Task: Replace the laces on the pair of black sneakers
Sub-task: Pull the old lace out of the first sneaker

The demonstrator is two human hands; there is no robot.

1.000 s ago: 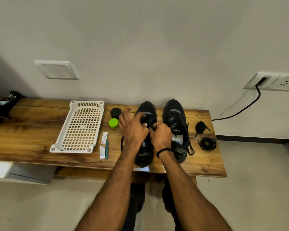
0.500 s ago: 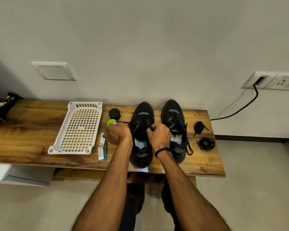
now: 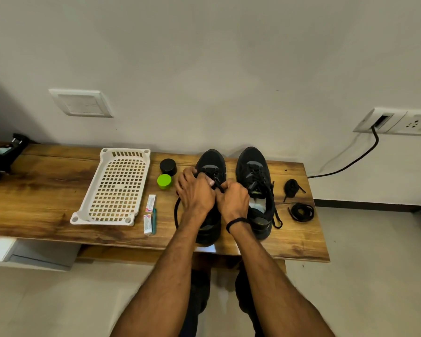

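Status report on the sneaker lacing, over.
Hands: left hand and right hand grip the lace on the left sneaker. Beside it, right sneaker laced, ends loose. Nothing blocking.

Both forearms are bare from the bottom edge of the view up to the hands. The right wrist carries a thin black band (image 3: 236, 222) (cord or elastic, too small to tell which), sitting snug just behind the right hand (image 3: 233, 200). The left hand (image 3: 196, 194) and its wrist are bare. Between the arms, dark trousers (image 3: 199, 295) cover both legs.
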